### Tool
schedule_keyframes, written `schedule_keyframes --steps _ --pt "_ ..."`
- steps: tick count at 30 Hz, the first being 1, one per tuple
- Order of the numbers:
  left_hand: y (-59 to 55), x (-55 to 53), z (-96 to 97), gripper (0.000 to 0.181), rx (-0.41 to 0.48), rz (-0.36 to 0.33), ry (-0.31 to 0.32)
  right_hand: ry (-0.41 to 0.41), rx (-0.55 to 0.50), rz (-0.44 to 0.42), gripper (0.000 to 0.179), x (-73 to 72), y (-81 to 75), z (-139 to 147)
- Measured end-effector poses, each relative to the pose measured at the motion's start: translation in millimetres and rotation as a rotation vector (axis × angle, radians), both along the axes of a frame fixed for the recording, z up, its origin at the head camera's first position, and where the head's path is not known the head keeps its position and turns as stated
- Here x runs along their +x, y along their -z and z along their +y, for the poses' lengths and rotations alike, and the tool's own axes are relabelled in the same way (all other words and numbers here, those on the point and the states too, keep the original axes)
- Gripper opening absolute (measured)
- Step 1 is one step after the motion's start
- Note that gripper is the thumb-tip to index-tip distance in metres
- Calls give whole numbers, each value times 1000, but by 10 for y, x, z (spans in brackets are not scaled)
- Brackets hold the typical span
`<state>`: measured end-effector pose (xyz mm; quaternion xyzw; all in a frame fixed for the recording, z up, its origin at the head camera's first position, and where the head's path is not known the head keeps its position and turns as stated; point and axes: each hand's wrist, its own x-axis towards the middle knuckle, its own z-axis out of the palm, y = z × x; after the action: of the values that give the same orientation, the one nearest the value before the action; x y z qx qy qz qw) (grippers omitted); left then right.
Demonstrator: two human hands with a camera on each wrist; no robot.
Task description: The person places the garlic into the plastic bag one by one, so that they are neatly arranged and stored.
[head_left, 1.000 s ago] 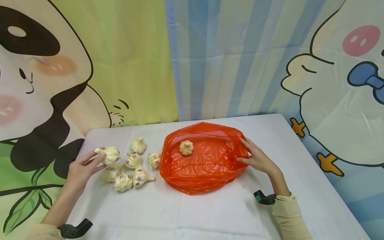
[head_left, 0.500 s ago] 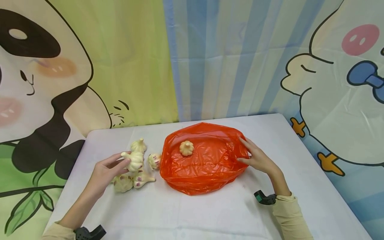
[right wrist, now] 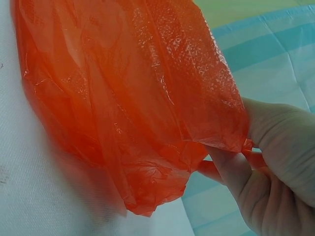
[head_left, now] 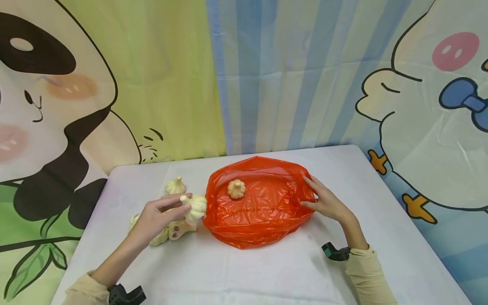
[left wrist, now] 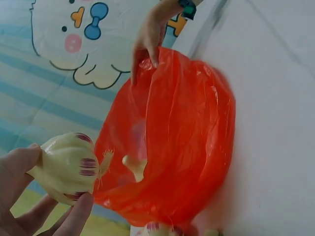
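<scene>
My left hand (head_left: 155, 217) holds a garlic bulb (head_left: 196, 207) just at the left rim of an open red plastic bag (head_left: 268, 207). In the left wrist view, thumb and fingertips pinch this pale bulb (left wrist: 66, 164) with purple marks, its root tuft facing the bag. At the bag's right rim, my right hand (head_left: 331, 204) grips the plastic; the right wrist view shows the film (right wrist: 224, 128) between thumb and fingers. One garlic bulb (head_left: 237, 189) lies inside the bag towards its left. More garlic bulbs (head_left: 180, 229) lie under and beyond my left hand, partly hidden by it.
The bag stands on a white-covered table (head_left: 244, 271). Behind the table hangs a printed curtain (head_left: 171, 84) with cartoon animals. Another bulb (head_left: 175, 185) sits at the back of the loose garlic. Each wrist carries a black device (head_left: 336, 251).
My left hand has carried the garlic bulb rightward, from the left of the loose bulbs to the bag's left rim. The right hand and the bag have stayed in place.
</scene>
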<state>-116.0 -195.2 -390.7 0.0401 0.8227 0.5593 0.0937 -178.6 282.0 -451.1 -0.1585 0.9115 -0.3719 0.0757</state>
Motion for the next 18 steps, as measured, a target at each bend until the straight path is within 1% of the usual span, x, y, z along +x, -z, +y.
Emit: schedule_keyframes --steps 2,4,8,11,14,18 --pt "-22 -10 62 42 -8 8 23 3 10 2 85 0 -3 1" --pt "-47 -31 132 41 -38 33 43 4 19 3 85 5 -11 5" --pt "-104 -103 295 42 -89 77 75 4 19 1 86 10 -24 12" --pt "-149 -188 454 43 -97 83 98 2 12 -3 86 6 -27 16" --pt "-197 -299 644 43 -117 66 121 -6 8 -6 86 -1 -27 21" --pt "-261 -490 904 42 -156 46 163 -16 6 -5 86 -6 -21 23"
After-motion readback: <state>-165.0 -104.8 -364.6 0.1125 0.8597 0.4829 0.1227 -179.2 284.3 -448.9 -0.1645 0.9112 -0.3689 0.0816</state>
